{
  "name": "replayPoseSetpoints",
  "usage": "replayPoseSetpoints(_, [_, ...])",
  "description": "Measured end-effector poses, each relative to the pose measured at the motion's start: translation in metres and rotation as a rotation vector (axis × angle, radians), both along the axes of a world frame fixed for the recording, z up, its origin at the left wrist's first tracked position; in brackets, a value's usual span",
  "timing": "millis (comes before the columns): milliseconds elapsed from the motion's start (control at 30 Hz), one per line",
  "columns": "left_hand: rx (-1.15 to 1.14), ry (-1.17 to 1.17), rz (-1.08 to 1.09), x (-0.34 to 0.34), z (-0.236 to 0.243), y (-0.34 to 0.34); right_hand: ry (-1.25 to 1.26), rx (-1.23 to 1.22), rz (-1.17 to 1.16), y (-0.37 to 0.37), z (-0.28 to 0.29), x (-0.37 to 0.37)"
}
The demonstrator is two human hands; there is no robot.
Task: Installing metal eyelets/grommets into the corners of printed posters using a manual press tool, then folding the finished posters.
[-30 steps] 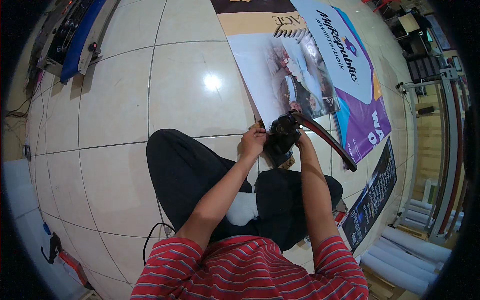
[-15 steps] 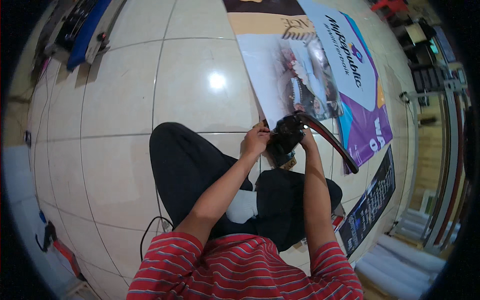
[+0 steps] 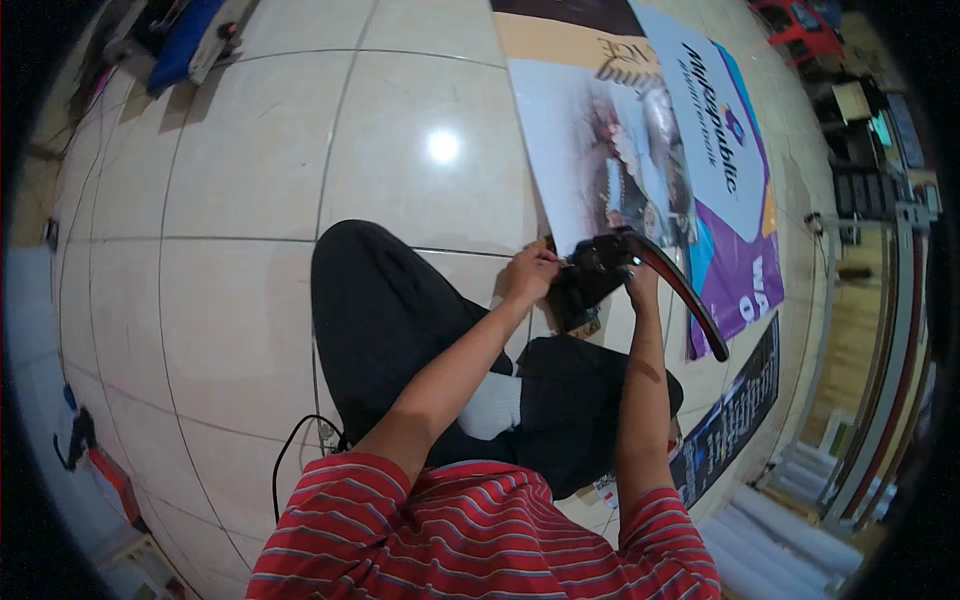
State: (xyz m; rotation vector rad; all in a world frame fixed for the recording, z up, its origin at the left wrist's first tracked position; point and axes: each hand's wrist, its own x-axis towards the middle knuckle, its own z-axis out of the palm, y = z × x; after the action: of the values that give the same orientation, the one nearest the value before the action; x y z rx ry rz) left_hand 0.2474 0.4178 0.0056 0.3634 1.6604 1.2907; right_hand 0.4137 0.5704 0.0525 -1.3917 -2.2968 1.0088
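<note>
In front of my crossed legs stands a black hand-lever press [image 3: 585, 283], which looks like an eyelet press, on a wooden base [image 3: 588, 330]. Its long, curved, dark red and black lever [image 3: 690, 297] sticks out to the right. The near corner of a printed banner [image 3: 550, 150] with a photo on it reaches the press. Beside the press's left side, my left hand [image 3: 532, 276] is closed, its fingertips pinched near the banner's corner; what they hold is too small to tell. My right hand [image 3: 643, 285] is at the press's right side, its fingers mostly hidden behind the press and lever.
A purple and white banner [image 3: 740, 250] lies to the right, with a black printed sheet [image 3: 735, 410] nearer me. White rolls [image 3: 780, 530] lie at the lower right, by a metal frame [image 3: 870, 370]. A black cable [image 3: 285, 455] curls beside my left knee. A blue-topped machine [image 3: 185, 45] stands far left.
The whole view has shifted a little, so the press, hands and banners appear farther right. Both hands stay at the press, and the lever keeps about the same angle.
</note>
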Motion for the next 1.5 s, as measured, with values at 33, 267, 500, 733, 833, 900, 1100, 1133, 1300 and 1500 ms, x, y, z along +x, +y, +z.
replayPoseSetpoints(33, [0.006,-0.002,-0.02,-0.002,-0.002,-0.001,0.079,-0.127,-0.08,0.007,-0.015,0.023])
replayPoseSetpoints(267, [0.164,-0.251,0.088,-0.004,-0.039,0.003,1.016,-0.455,-0.323,-0.074,0.09,0.097])
replayPoseSetpoints(500, [0.238,-0.396,0.069,0.002,-0.02,0.008,0.695,-0.087,-0.577,-0.163,0.15,0.19])
replayPoseSetpoints(733, [0.22,-0.376,0.052,-0.004,-0.02,0.001,-0.381,0.113,-0.707,-0.209,0.144,0.298])
replayPoseSetpoints(833, [0.249,-0.411,0.075,0.0,-0.022,0.007,-0.219,0.292,-0.677,-0.195,0.136,0.268])
replayPoseSetpoints(900, [0.241,-0.356,0.028,-0.001,-0.02,0.005,0.209,0.187,-0.647,-0.174,0.176,0.186])
replayPoseSetpoints(1100, [0.24,-0.189,0.072,-0.001,-0.019,0.004,0.048,0.533,-0.072,-0.112,0.246,0.001])
replayPoseSetpoints(1133, [0.207,-0.141,0.043,-0.001,-0.02,0.004,-0.095,0.519,-0.039,-0.103,0.236,-0.015])
replayPoseSetpoints(1300, [0.175,-0.169,0.043,0.001,-0.007,0.0,-0.239,0.492,-0.128,-0.094,0.213,-0.014])
replayPoseSetpoints(1500, [0.203,-0.248,0.073,-0.001,-0.023,0.004,-0.245,0.361,-0.267,-0.113,0.159,0.007])
